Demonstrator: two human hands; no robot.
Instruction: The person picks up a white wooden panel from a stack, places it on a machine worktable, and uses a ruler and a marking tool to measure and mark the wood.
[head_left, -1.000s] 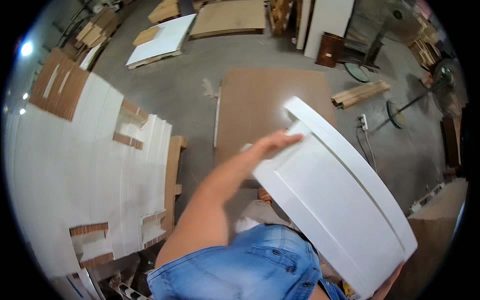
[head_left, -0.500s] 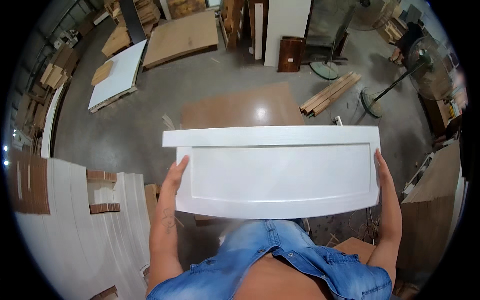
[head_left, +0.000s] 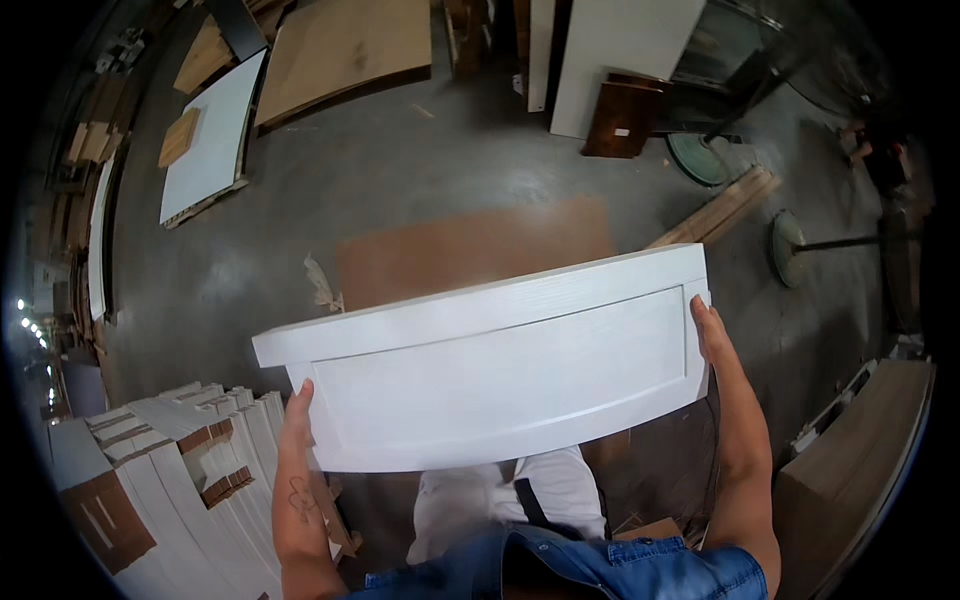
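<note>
A white wooden panel (head_left: 500, 370) with a recessed middle and a longer top rail is held up before my body. Its lower edge bows outward, and its left end hangs lower than its right. My left hand (head_left: 299, 412) grips the left end, thumb on the front face. At the right end my right hand (head_left: 707, 328) clasps the edge, its thumb also in front. The fingers behind the panel are hidden on both sides.
Stacked white panels (head_left: 165, 460) stand at the lower left, and a brown stack (head_left: 850, 450) at the lower right. A brown board (head_left: 470, 250) lies on the floor ahead. Wooden strips (head_left: 720, 208) and a fan base (head_left: 790, 248) are farther right. Another person (head_left: 885, 155) is at far right.
The panel has shifted left and tilted, its left end dropping, with both hands still on it. My view has turned, and white trousers now show below the panel.
</note>
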